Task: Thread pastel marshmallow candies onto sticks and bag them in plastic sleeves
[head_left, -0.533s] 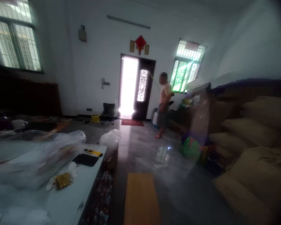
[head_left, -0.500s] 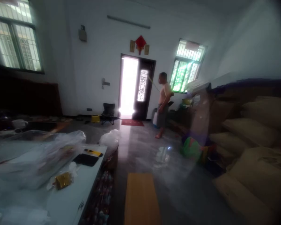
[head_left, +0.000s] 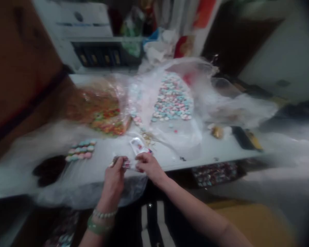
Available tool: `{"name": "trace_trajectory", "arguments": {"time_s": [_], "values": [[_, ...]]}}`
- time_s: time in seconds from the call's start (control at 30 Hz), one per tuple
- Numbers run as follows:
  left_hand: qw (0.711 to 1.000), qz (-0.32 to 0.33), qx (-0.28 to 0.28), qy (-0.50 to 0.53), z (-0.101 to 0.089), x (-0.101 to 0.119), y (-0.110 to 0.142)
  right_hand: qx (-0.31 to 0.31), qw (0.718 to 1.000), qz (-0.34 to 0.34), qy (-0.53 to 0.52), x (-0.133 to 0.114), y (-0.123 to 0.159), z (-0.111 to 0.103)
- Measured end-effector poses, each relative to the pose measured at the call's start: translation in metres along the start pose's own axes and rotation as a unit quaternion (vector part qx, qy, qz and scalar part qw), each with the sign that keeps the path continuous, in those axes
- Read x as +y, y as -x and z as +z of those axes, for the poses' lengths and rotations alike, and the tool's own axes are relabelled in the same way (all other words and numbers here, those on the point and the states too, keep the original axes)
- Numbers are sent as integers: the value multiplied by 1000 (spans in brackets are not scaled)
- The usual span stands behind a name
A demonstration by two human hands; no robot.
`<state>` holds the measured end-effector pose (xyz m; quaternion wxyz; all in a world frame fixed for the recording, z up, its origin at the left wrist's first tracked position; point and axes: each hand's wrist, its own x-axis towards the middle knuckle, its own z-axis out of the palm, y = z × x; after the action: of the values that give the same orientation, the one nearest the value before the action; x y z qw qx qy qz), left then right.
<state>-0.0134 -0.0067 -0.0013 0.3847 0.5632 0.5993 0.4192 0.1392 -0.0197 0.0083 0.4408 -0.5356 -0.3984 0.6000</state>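
My left hand (head_left: pixel 113 175), with beaded and green bracelets on its wrist, pinches one end of a small transparent packet (head_left: pixel 139 146) above the white table (head_left: pixel 211 149). My right hand (head_left: pixel 149 165) grips the packet's other side, its fingers curled over it. Behind the hands, a heap of pastel pink and blue candies (head_left: pixel 172 99) lies on a plastic sheet (head_left: pixel 180 137). A bag of orange and green candies (head_left: pixel 100 111) lies to the left. A short row of pastel candies (head_left: pixel 81 150) sits nearer my left hand.
A dark lump (head_left: pixel 49 170) lies at the table's left. A gold packet (head_left: pixel 217 132) and a black phone (head_left: pixel 242 138) lie at the right. Below the front edge is a tray of wrapped candies (head_left: pixel 215 174). A shelf with bags (head_left: pixel 92 44) stands behind.
The view has swung from the room, with the standing person and doorway, down to the table. Both my hands have come into view, holding the packet.
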Motion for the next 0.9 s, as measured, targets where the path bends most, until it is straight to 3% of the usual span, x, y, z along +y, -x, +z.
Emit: {"name": "trace_trajectory", "arguments": {"time_s": [0.07,0.17,0.27,0.33,0.4,0.53,0.67,0.9], "values": [[981,-89,83,154,2,3,0,-22,999,7,-37,-2,-3,7],[902,-184,148,360,6,11,-1,-18,1000,-22,7,-6,-6,18],[877,-210,184,391,-1,9,-3,-14,999,19,38,-5,-11,34],[875,-208,230,373,-10,3,-5,-20,998,54,30,-2,-13,45],[876,-202,256,354,-20,-3,-6,-27,999,42,22,2,-15,54],[867,-255,190,385,-34,-10,-2,-18,999,-15,31,6,-18,67],[850,-300,120,415,-41,-18,6,-15,999,-8,32,9,-19,76],[852,-255,185,417,-41,-25,11,-43,999,11,31,12,-19,84]]}}
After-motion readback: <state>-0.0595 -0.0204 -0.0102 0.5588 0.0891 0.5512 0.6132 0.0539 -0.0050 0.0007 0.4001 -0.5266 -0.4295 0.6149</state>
